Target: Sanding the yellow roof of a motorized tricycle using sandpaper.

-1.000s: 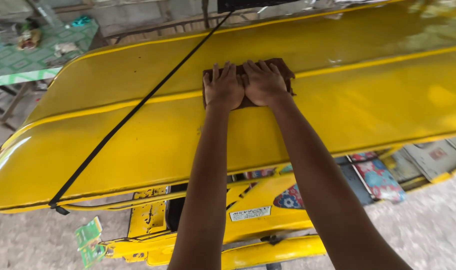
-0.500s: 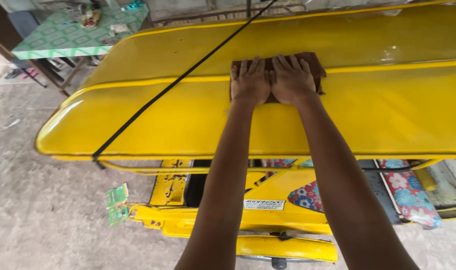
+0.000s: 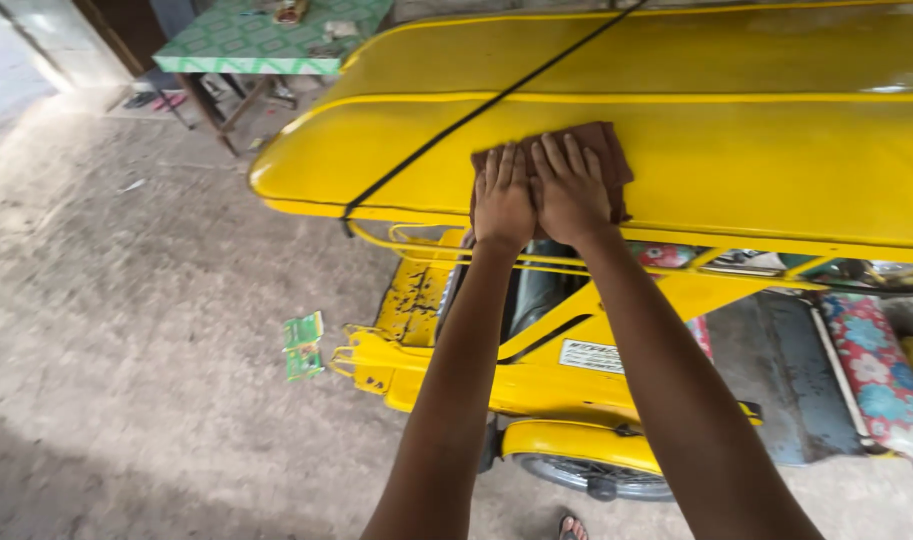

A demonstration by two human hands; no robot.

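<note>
Down low there's the yellow sidecar frame (image 3: 536,385) with its wheel (image 3: 586,475) on the concrete floor (image 3: 126,380). Both arms reach up: left hand (image 3: 503,200) and right hand (image 3: 570,190) lie flat, fingers spread and pressing rather than gripping, on a brown rag (image 3: 601,150) on the glossy yellow roof (image 3: 776,170). Compared to a second ago, the rag's slid toward the roof's rounded end, so the wiping's covering new paint. A black strap (image 3: 456,125) runs just beside it; a green-topped table (image 3: 266,40) sits further back.

free: bare yellow roof (image 3: 776,170) right of the hands | obstacle: black strap (image 3: 476,110) — slants across just left | edge: roof rim close below — open floor (image 3: 126,350) beyond
</note>
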